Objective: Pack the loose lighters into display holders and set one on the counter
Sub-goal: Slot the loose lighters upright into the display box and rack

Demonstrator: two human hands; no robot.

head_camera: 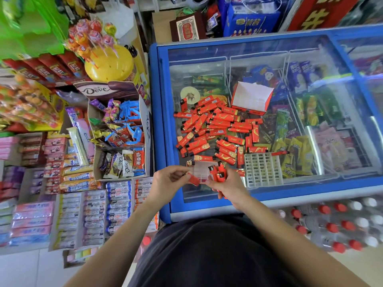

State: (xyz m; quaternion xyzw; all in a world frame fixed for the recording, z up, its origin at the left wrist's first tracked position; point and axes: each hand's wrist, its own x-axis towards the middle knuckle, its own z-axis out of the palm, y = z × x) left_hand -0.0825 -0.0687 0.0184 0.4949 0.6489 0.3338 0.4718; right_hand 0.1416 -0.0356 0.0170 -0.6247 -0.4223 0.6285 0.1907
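lighters [215, 125] centre frame: glossy red plastic shells, gold print, black caps. freezer lid [331, 59]: clear smooth glass with glare streaks; frame [154, 121] glossy blue, plastic or painted metal, can't tell. grid tray [262, 169] lower centre: matt white plastic. open carton [251, 98]: thin card, red print outside, plain matt white inside. Dove box [147, 126] centre left: printed cardboard, shiny foil wrappers inside. yellow dome [109, 63] upper left: glossy plastic. dark top [207, 255] bottom: matt cloth

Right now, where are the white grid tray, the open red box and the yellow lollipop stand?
white grid tray [262, 169]: head view, middle of its empty slots.
open red box [251, 98]: head view, white inside of its flap.
yellow lollipop stand [109, 66]: head view, bare yellow dome.
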